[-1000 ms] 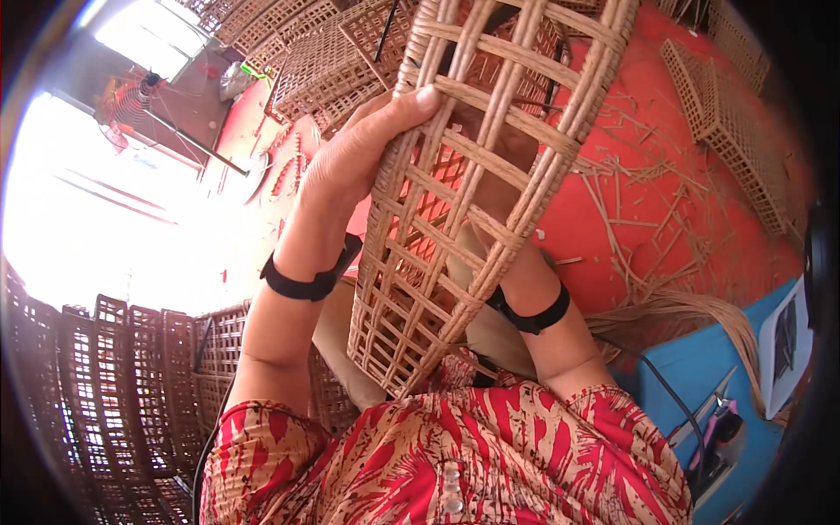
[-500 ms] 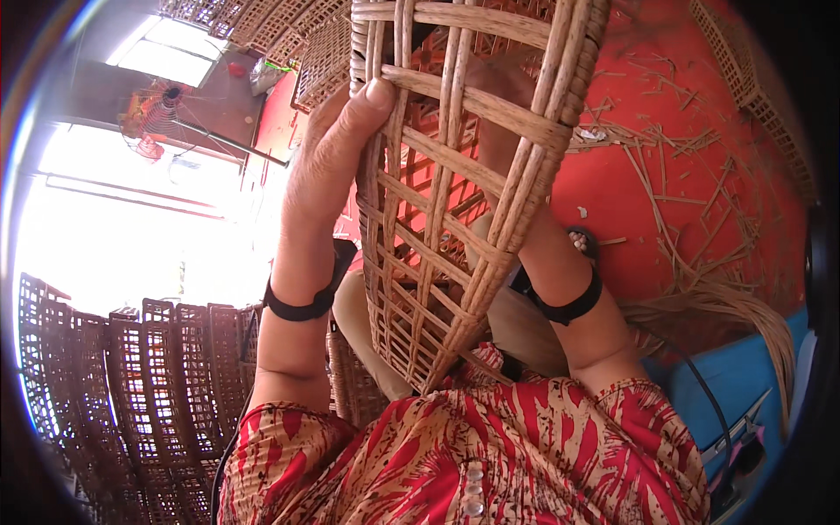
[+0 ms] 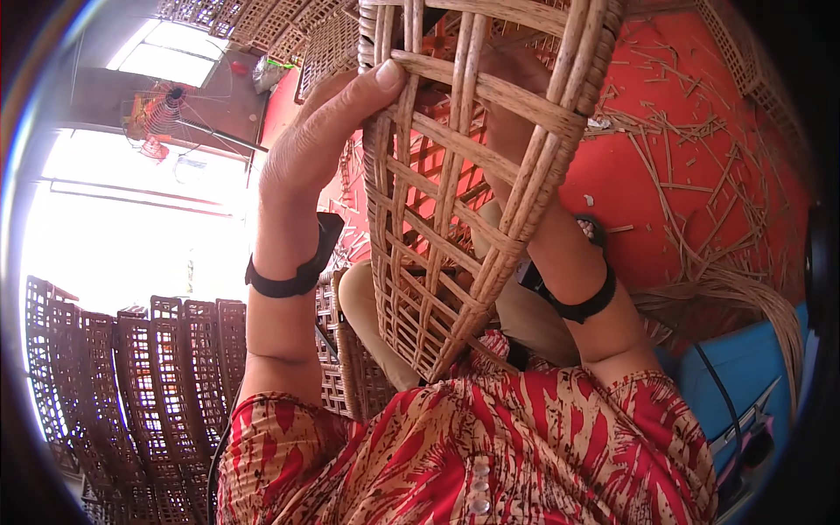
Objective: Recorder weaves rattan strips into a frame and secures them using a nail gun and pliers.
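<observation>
A long woven basket [image 3: 494,156] of brown rattan-like strands, with an open lattice and a braided edge, stands tilted in front of my chest. Its narrow lower end comes down to my lap, and its upper part runs out of the picture. My left hand [image 3: 328,122] grips its left edge, the thumb pressed on a crossing of the strands and the fingers mostly hidden behind the weave. Behind the lattice, my right hand [image 3: 514,77] shows only in part through the gaps. Its fingers are hidden, so what they hold cannot be seen.
Cut strips [image 3: 691,188] litter the red floor on the right. A bundle of long strands [image 3: 744,302] lies over a blue container [image 3: 726,367]. Dark lattice baskets [image 3: 140,376] stand stacked at the lower left. A fan [image 3: 171,109] stands near the bright doorway.
The basket has shifted slightly right and up in the picture. My left hand has gone up with it, the wrist now angled further out to the left. Its grip stays.
</observation>
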### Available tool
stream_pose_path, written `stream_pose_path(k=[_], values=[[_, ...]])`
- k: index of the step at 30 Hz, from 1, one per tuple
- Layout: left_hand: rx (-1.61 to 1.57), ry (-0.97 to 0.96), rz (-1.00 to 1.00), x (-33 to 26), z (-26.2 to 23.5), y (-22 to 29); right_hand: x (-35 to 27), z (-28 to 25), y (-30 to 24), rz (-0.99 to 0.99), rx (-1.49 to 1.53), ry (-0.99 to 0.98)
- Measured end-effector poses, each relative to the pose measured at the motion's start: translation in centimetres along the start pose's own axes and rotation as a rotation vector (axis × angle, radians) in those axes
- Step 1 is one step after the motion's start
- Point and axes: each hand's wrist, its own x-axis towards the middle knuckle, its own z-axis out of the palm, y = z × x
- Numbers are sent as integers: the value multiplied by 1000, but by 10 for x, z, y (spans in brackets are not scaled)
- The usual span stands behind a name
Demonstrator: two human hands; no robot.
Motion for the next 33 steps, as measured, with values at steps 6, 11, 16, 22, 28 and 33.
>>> stream_pose_path(k=[6,11,16,22,28,33], values=[[-63,-127,25,10,-1,-3,-12,-3,-12,104,125,49],[-297,-202,51,17,4,-12,-15,-25,-8,94,151,24],[-435,-204,35,23,0,-21,-5,-33,25,-154,-145,17],[-631,-227,32,22,9,-22,17,-44,26,-169,-158,-275],[-640,-236,34,23,11,-24,26,-47,24,-233,-193,-311],[-754,-161,41,22,15,-29,26,-43,22,-241,-186,-297]])
